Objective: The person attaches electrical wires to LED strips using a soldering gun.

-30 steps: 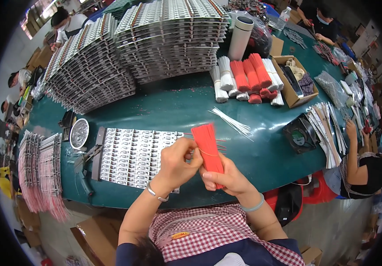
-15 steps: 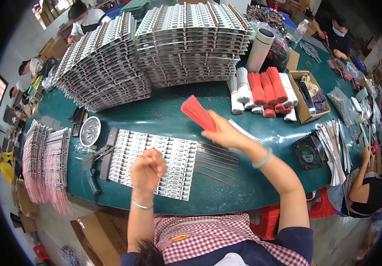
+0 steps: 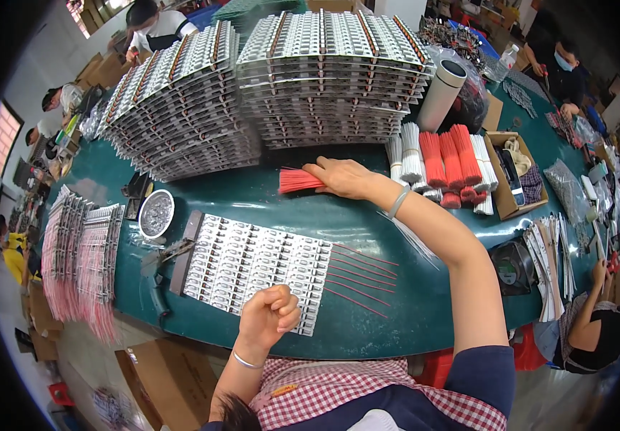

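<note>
Near the back of the green table, just in front of the taller board stacks, my right hand (image 3: 342, 178) is closed round a bundle of red wires (image 3: 297, 181). The bundle lies low and sideways, its cut ends pointing left. My left hand (image 3: 270, 316) is curled up above the lower right corner of a white circuit board panel (image 3: 252, 262); whether anything is inside its fingers is hidden. Several loose red wires (image 3: 364, 273) stick out from the panel's right edge. A grey bar (image 3: 186, 251) runs along its left edge, with a soldering iron (image 3: 159, 291) beside it.
Tall stacks of board panels (image 3: 331, 79) stand at the back. Tied red and white wire bundles (image 3: 453, 154), a thermos (image 3: 442, 97) and a cardboard box (image 3: 511, 205) are to the right. A white bowl (image 3: 157, 215) and wired panels (image 3: 83, 251) sit left. Co-workers sit around.
My right hand has lowered the red wire bundle toward the table at the back and turned it flatter. My left hand has moved right and nearer to me, still curled. The view has shifted slightly.
</note>
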Available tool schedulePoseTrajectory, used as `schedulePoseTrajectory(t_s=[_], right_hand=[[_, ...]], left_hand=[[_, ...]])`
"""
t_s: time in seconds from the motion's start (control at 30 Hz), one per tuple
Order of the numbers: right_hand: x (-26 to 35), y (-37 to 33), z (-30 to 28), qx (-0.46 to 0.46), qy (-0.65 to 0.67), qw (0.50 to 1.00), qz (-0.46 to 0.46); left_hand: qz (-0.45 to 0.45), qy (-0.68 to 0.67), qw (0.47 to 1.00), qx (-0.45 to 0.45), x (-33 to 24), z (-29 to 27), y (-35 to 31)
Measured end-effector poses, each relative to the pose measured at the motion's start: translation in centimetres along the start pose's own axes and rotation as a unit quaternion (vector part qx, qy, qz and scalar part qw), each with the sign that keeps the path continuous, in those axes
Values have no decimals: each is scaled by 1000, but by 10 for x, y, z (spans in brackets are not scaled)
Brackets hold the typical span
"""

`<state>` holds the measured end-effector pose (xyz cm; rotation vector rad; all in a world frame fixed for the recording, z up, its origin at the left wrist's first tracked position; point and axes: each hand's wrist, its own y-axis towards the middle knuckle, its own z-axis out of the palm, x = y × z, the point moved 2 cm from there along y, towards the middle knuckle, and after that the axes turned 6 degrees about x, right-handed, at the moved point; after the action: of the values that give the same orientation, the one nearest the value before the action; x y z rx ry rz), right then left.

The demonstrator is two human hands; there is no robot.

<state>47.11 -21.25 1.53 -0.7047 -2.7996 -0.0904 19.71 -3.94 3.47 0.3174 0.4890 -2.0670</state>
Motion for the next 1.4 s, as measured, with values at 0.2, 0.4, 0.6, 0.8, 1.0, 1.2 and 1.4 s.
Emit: schedulePoseTrajectory(t_s=[0.2,0.4,0.6,0.8,1.0,1.2,1.4], right_hand=[[1,-5,7,-51,-68,996,-28],[-1,-8,8,-82,-79,993,-26],[2,-8,5,-62,-55,996,8],[2,-10,4,-40,-35,998,29],[0,-6,12,-83,-54,995,9],[13,-11,16,-142,-93,985,9],[38,-10,25,-161,-94,977,108]], left_hand=[[-38,0,999,-4,14,5,13],[-38,33,999,3,22,9,17],[-31,-3,999,42,30,1,17],[-35,-14,997,71,31,-2,20],[-43,-3,997,65,32,-2,22],[-49,-20,995,89,28,-4,23],[-51,5,996,67,16,0,25]])
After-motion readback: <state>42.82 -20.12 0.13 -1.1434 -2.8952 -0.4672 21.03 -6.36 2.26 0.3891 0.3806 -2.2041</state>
